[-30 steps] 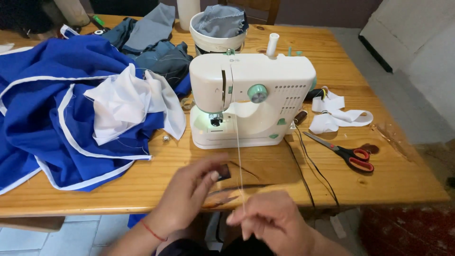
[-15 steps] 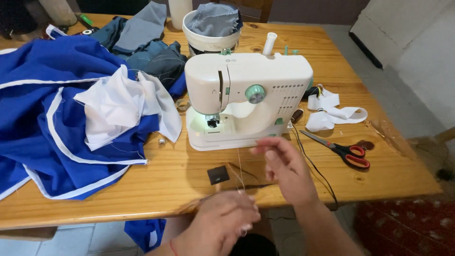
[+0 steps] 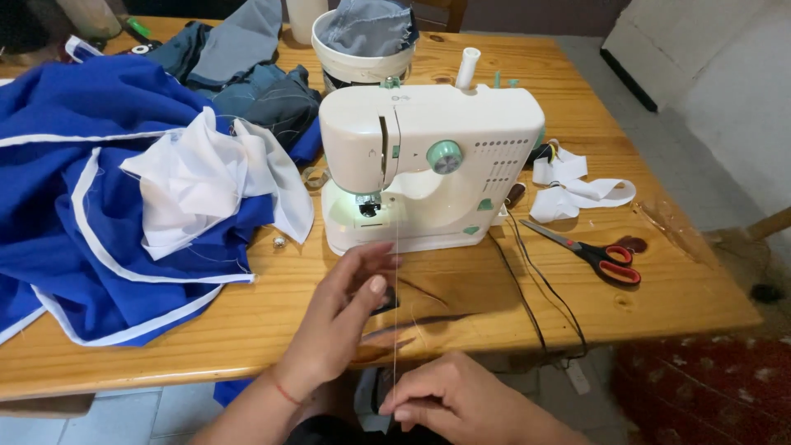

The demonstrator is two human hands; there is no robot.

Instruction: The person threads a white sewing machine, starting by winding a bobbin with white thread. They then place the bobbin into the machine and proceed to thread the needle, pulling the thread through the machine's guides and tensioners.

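A: Left hand [image 3: 342,317] raised above the wooden table [image 3: 247,317], fingers loosely curled, thumb and forefinger meeting near a fine white thread [image 3: 396,272]. Pinched or only touching: cannot tell.

B: Right hand [image 3: 449,402] low at the near table edge, closed, fingertips nipping the lower end of the same thread. Thread taut, running straight up from there to the needle area of the white sewing machine [image 3: 432,161].

A: Machine upright mid-table, lamp lit under the arm, green dial on the front, white spool on top. Small dark patch just beside the left thumb, mostly hidden.

B: Left of the machine: blue cloth with white trim [image 3: 91,231], white fabric piece [image 3: 206,177] on top of it. Behind: white bucket [image 3: 362,66] filled with grey denim.

A: Right of the machine: red-handled scissors [image 3: 589,251] flat on the table, white strips [image 3: 577,189] just beyond, black cable [image 3: 535,284] trailing over the near edge.
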